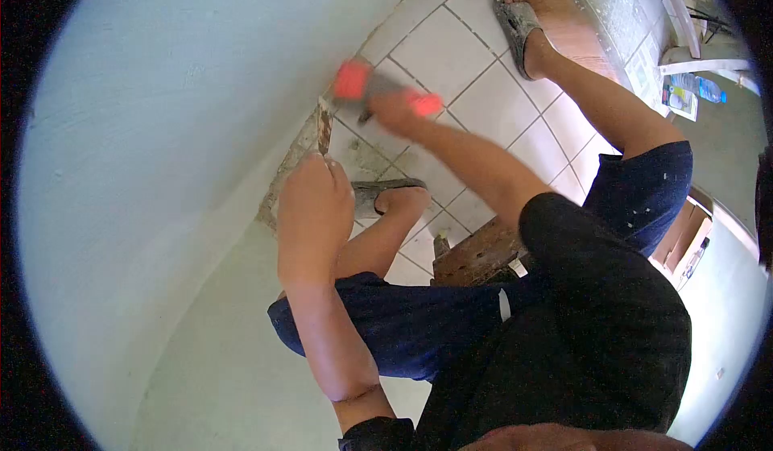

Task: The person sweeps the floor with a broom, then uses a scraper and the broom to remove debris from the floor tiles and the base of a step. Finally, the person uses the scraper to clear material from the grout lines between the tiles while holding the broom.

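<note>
The blade (324, 129) is gripped by the left hand (316, 201), pointing away toward the edge of the floor (487, 106), beside the red tool (351, 82) held in the right hand (396, 114).

Tiled flr (491, 109), pale w/ dark grout lines, stained in spots. On it: 2 grey sandals (518, 18), well apart, a foot (541, 55) in each, + worn wooden stool (475, 259), partly hidden.

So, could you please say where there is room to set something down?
Bare floor tiles lie between the right forearm and right sandal. Crowded near the wall: left hand with metal blade, right hand with blurred red tool, and left sandal.
</note>
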